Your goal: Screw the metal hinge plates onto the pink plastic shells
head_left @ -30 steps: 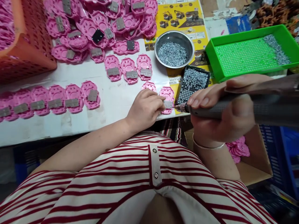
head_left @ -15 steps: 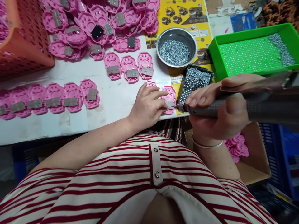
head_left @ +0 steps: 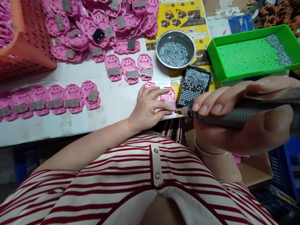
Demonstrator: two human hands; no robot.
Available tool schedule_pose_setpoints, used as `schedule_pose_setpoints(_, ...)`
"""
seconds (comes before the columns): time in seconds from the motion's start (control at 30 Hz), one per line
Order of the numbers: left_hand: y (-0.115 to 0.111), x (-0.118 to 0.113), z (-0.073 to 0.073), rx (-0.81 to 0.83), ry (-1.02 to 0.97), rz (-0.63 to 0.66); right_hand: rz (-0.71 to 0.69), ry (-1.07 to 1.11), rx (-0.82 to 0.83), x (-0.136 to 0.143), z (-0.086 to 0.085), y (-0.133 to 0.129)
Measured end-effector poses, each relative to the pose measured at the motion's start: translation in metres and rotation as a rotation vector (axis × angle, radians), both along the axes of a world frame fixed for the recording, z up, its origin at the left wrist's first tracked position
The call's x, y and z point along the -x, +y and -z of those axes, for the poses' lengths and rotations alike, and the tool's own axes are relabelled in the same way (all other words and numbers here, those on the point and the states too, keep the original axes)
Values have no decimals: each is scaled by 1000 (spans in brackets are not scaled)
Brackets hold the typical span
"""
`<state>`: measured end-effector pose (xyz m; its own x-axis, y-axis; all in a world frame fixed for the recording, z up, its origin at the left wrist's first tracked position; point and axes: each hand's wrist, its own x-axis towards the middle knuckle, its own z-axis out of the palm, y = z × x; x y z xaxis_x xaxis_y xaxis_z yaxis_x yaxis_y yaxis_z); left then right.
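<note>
My right hand (head_left: 234, 115) is wrapped round a dark grey electric screwdriver (head_left: 253, 112), its bit pointing left. At the bit's tip, the thumb and forefinger of my left hand (head_left: 148, 106) are pinched together; what lies between them is too small to make out. Just beyond these fingertips lies a pink plastic casing (head_left: 169, 93) with a grey cover plate at its near end, partly hidden by my fingers. Another pink casing (head_left: 150, 84) is mostly covered by my left hand.
Pink casings (head_left: 91, 93) stand in a row at left, with several more heaped behind. An orange basket (head_left: 30, 40) is at far left. A steel bowl (head_left: 174, 65) of screws, a black perforated tray (head_left: 187, 93) and a green tray (head_left: 248, 73) sit right. A cardboard box (head_left: 255, 172) is below.
My right hand and the screwdriver have risen towards the camera, and the bit has backed off from the casing's cover plate. My left thumb and forefinger have moved to the bit's tip.
</note>
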<state>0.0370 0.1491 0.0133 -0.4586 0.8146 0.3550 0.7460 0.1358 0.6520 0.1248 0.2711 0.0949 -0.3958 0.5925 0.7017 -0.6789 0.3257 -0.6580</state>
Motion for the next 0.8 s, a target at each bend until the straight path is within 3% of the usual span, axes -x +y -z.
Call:
schedule_pose_setpoints(0.17,-1,-2,-2,-23,-19,-12,15,-5,0,-2,-1,-2)
schedule_pose_setpoints(0.4,-2,-7,-6,64,-10,-56,-21,-104,99,-7,2,-7)
schedule_pose_setpoints(0.53,-2,-6,-5,103,40,-68,35,-23,-33,-2,16,0)
schedule_pose_setpoints(0.67,-3,-4,-2,143,70,-68,57,-44,-16,-3,33,6)
schedule_pose_setpoints(0.8,-2,-3,1,93,114,-46,69,-148,34,-9,38,4)
